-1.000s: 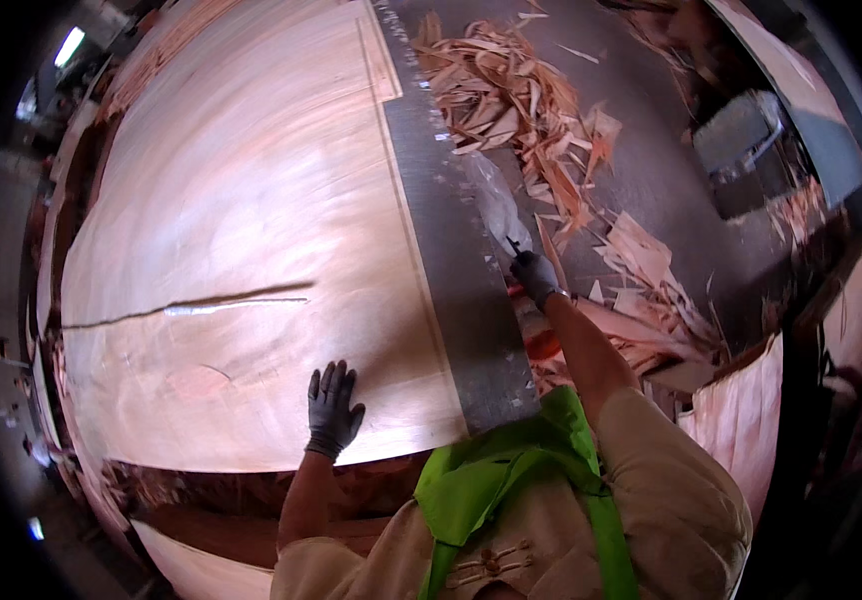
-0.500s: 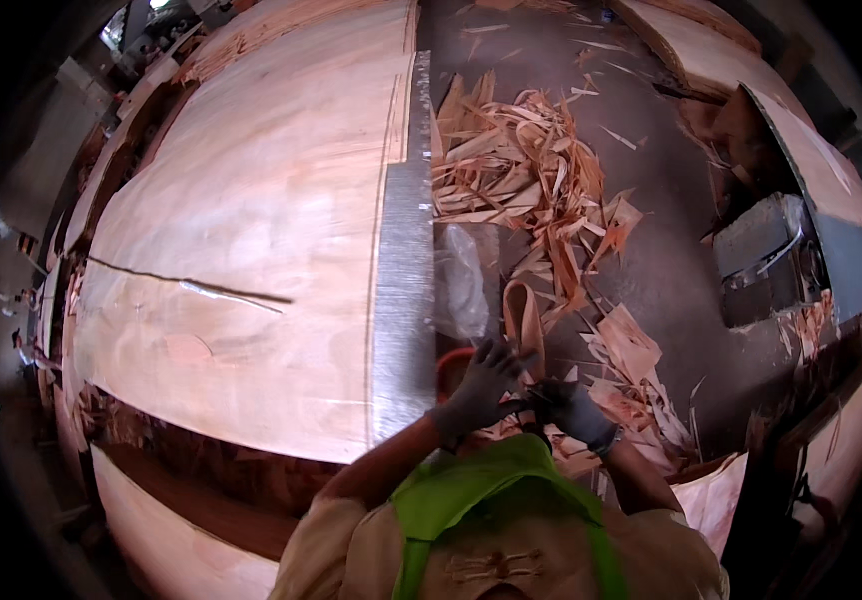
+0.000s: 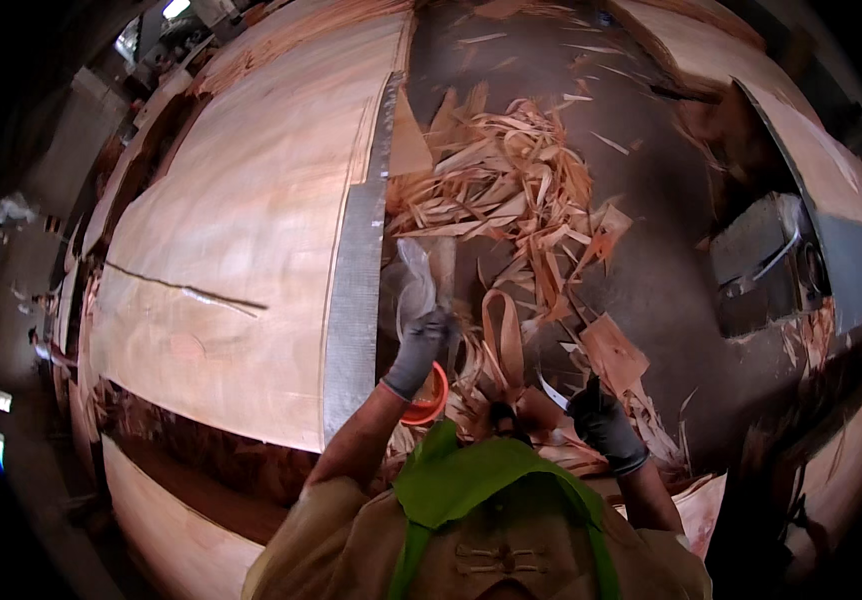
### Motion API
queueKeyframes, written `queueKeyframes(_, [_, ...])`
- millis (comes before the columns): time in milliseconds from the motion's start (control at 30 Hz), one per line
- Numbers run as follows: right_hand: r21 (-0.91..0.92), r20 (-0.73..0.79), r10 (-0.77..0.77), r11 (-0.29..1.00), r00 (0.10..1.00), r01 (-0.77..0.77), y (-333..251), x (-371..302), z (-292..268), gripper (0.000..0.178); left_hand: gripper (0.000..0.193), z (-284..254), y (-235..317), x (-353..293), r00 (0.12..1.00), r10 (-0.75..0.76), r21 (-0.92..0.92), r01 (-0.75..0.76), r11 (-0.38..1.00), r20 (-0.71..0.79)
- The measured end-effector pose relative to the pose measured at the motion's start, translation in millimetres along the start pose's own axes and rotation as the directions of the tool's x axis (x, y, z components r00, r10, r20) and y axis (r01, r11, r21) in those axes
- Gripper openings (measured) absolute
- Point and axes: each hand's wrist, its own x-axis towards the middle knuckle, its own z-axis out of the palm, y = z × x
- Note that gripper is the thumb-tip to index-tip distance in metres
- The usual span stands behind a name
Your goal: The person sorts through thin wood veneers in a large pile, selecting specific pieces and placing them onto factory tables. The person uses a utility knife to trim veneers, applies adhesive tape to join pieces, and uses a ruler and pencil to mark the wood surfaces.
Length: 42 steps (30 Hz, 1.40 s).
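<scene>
Our left hand (image 3: 423, 348), a second ago on the wood sheet (image 3: 221, 220), has reached the lower end of the translucent plastic bag (image 3: 414, 280). Our right hand (image 3: 605, 428), then beside that bag, has moved off rightward, a curved blade (image 3: 553, 394) now showing at its fingers (image 3: 581, 403).

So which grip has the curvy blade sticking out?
The right grip: the thin, pale blade pokes out from it. The left grip is at the clear plastic instead, with no blade showing.
</scene>
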Motion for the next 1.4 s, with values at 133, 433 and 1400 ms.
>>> queueKeyframes(133, [-0.430,0.108,-0.284,0.851,0.953,0.302,-1.2,16.8,10.3,0.010,0.039,79.7,25.1,-9.2,0.880,0.356,0.616,-0.475,0.629,0.315])
queueKeyframes(433, [-0.713,0.331,0.090,0.676,0.939,0.187,-19.3,66.5,69.9,0.023,0.019,33.6,9.1,-118.8,0.929,-0.282,0.295,0.208,0.933,0.238])
queueKeyframes(1400, [-0.837,0.545,0.183,0.181,0.818,0.517,57.0,215.7,141.2,0.032,0.014,6.5,-169.7,-190.7,0.560,-0.547,-0.439,0.329,0.836,-0.622])
